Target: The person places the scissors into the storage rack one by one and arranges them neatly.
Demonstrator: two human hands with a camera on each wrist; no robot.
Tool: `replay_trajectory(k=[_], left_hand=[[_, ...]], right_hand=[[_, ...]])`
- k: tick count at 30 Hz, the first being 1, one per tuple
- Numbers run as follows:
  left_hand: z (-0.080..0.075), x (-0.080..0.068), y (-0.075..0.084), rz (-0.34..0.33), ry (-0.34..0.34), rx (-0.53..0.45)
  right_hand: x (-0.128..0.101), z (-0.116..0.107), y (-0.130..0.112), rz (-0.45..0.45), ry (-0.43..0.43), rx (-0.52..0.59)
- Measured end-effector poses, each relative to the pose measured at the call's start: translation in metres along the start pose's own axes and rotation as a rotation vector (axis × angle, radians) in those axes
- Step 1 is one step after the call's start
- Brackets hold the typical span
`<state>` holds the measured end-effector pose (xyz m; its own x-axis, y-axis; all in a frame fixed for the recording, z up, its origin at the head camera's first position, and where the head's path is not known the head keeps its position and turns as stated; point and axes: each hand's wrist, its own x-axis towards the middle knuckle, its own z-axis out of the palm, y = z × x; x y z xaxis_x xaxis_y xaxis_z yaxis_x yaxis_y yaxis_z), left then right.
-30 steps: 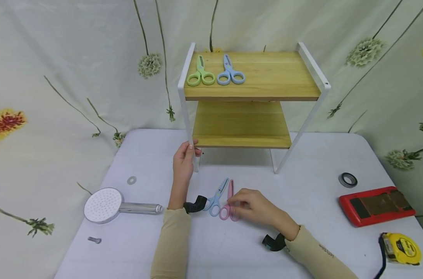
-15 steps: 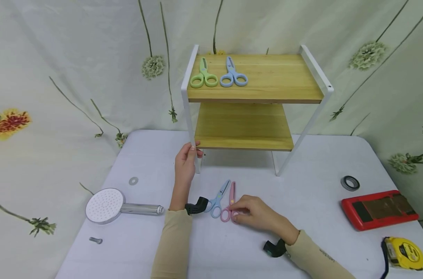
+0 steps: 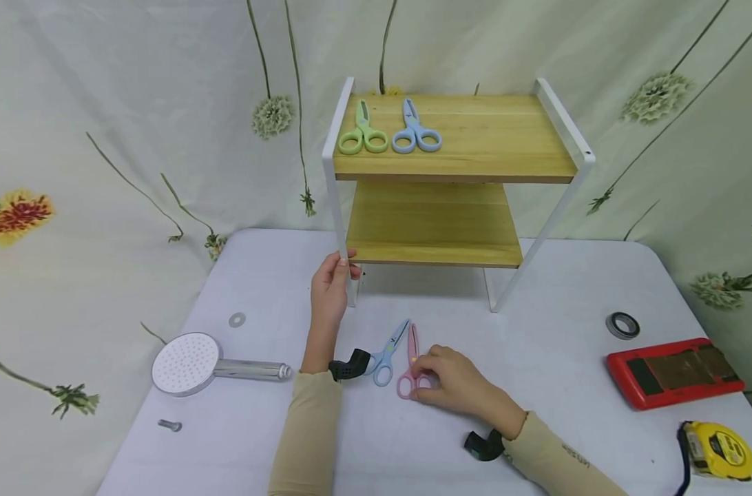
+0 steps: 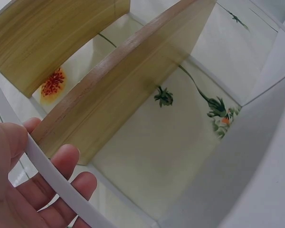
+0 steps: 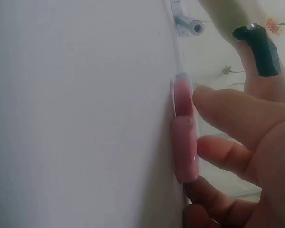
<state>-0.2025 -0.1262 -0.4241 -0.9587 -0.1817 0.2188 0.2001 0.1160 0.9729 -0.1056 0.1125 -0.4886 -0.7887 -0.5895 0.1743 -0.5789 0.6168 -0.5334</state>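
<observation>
Evidently the left hand (image 3: 328, 293) gripped the rack's white leg (image 3: 337, 207) to steady it, while right hand (image 3: 448, 383) fingers pinched the pink scissors (image 3: 410, 366) w/ handles flat on the table (image 3: 537, 358), prob. readying a lift.

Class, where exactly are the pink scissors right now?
In the head view, the pink scissors lie on the table, under the right hand, right of the blue scissors.

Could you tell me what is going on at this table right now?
A person is at a white table with a small two-tier wooden shelf. The left hand grips the shelf's white front leg, while the right hand pinches the handle of pink scissors lying on the table beside blue scissors. Green scissors and another blue pair lie on the top tier.
</observation>
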Motion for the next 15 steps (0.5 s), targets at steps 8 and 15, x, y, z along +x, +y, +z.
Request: replay_trajectory(k=[8,15], left_hand=[[0.0005,-0.0008,0.0005,-0.012,-0.002,0.005],[0.0006,-0.0008,0.0004,-0.009,-0.001,-0.005]], right_hand=[[0.0004,0.0029,-0.0002,0.043,0.048,-0.043],[0.0008,0.0052,-0.0067,0.161,0.070,-0.041]])
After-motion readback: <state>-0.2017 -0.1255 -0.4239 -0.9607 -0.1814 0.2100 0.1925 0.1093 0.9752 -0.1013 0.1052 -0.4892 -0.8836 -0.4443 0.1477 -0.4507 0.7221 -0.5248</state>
